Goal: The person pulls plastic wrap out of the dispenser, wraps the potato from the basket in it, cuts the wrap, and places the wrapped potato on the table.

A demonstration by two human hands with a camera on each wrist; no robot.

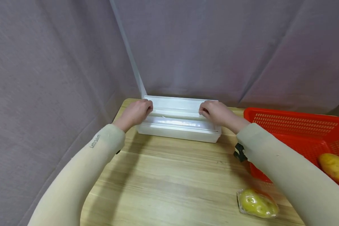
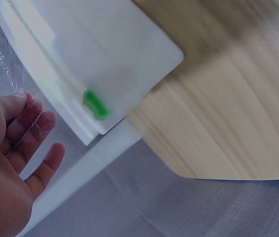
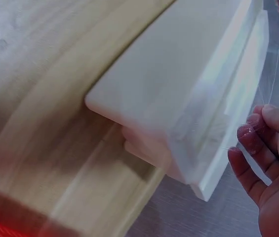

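Note:
A white cling film dispenser box [image 1: 179, 134] lies at the back of the wooden table, its lid [image 1: 175, 103] raised. Clear cling film [image 1: 180, 121] stretches between the two hands over the box. At the box's left end the left hand [image 1: 137, 111] pinches one edge of the film between thumb and forefinger; the left wrist view shows the film [image 2: 5, 64] creased there. Near the right end, the right hand [image 1: 214, 111] pinches the opposite side, with thin film [image 3: 270, 89] pulled taut from its fingertips. A green catch [image 2: 96, 104] shows on the box's end.
To the right stands a red plastic basket [image 1: 288, 114] with a yellow mango-like fruit [image 1: 334, 168] in it. In front of the basket lies a film-wrapped pack of yellow-green fruit [image 1: 257, 203]. Grey fabric curtains [image 1: 214, 47] hang behind the table and along its left.

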